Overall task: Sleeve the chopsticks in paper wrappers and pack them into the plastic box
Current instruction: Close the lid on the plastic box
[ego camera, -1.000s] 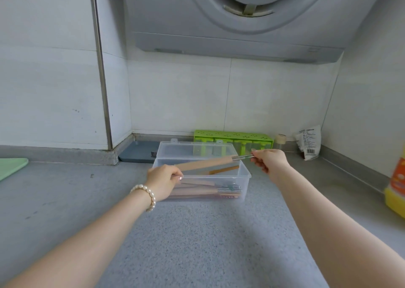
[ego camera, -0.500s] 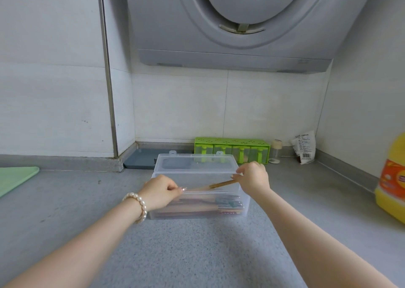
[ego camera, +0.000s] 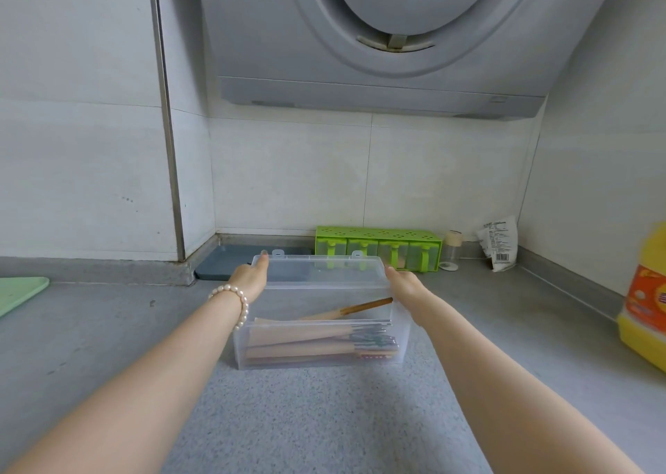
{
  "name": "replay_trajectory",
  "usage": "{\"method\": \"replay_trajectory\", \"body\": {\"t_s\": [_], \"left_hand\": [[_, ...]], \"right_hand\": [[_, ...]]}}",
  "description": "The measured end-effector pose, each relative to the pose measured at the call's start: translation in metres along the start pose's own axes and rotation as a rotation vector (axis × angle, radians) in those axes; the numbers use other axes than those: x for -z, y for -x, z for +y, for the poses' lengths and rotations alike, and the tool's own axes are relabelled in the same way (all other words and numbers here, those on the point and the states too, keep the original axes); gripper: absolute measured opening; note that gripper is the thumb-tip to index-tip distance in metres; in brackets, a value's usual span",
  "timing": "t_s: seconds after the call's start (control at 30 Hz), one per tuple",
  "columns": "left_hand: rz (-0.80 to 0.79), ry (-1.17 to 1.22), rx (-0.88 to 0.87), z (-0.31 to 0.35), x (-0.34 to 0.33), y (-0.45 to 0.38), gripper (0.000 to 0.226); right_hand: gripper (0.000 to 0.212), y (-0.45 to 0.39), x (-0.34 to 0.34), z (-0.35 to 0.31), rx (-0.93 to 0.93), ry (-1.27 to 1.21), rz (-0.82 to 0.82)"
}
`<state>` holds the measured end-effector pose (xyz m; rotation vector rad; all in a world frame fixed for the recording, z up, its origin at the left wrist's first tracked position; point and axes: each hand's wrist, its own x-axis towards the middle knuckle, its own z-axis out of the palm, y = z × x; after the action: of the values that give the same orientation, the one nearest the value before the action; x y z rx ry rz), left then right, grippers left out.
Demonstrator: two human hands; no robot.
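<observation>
The clear plastic box (ego camera: 320, 347) stands on the grey counter with its hinged lid (ego camera: 324, 270) raised upright at the back. Several paper-sleeved chopsticks (ego camera: 306, 343) lie stacked inside. One more sleeved pair (ego camera: 346, 311) lies slanted on top, its brown end pointing right. My left hand (ego camera: 248, 279), with a pearl bracelet on the wrist, touches the lid's left end, one finger reaching its top corner. My right hand (ego camera: 402, 284) touches the lid's right end. Neither hand holds chopsticks. How far the fingers wrap the lid's edges is hidden.
A green spice rack (ego camera: 378, 250), a small jar (ego camera: 451, 250) and a white packet (ego camera: 499, 244) line the back wall. A blue-grey tray (ego camera: 223, 262) lies behind the box. A yellow oil bottle (ego camera: 645, 304) stands at the right, a green board (ego camera: 18, 293) at the left.
Both hands lowered the sleeved pair into the box, let go of it, and moved back to the two ends of the raised lid.
</observation>
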<state>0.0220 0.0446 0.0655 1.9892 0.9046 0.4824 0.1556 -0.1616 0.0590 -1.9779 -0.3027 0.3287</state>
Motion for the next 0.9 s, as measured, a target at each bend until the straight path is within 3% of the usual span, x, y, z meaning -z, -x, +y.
{"method": "replay_trajectory", "body": {"t_s": [0.13, 0.27, 0.5, 0.63, 0.77, 0.9], "left_hand": [[-0.007, 0.268, 0.064, -0.004, -0.002, -0.016, 0.071], [0.003, 0.504, 0.145, -0.009, 0.001, -0.024, 0.076], [-0.002, 0.834, 0.137, -0.025, 0.005, -0.034, 0.073], [0.078, 1.0, 0.126, -0.026, 0.008, -0.021, 0.037], [-0.086, 0.724, 0.081, -0.031, 0.019, -0.007, 0.013], [-0.127, 0.258, -0.086, -0.034, 0.035, 0.002, 0.018]], "right_hand": [[0.062, -0.009, -0.002, -0.001, -0.041, -0.045, -0.006], [0.057, -0.017, 0.001, 0.01, -0.07, -0.266, 0.032], [0.069, -0.02, 0.002, 0.02, -0.019, -0.602, 0.091], [0.058, -0.013, 0.005, 0.021, -0.043, -0.729, 0.126], [0.02, 0.004, 0.017, 0.018, -0.016, -0.576, 0.011], [0.021, 0.019, 0.032, 0.01, 0.122, -0.051, -0.05]]}}
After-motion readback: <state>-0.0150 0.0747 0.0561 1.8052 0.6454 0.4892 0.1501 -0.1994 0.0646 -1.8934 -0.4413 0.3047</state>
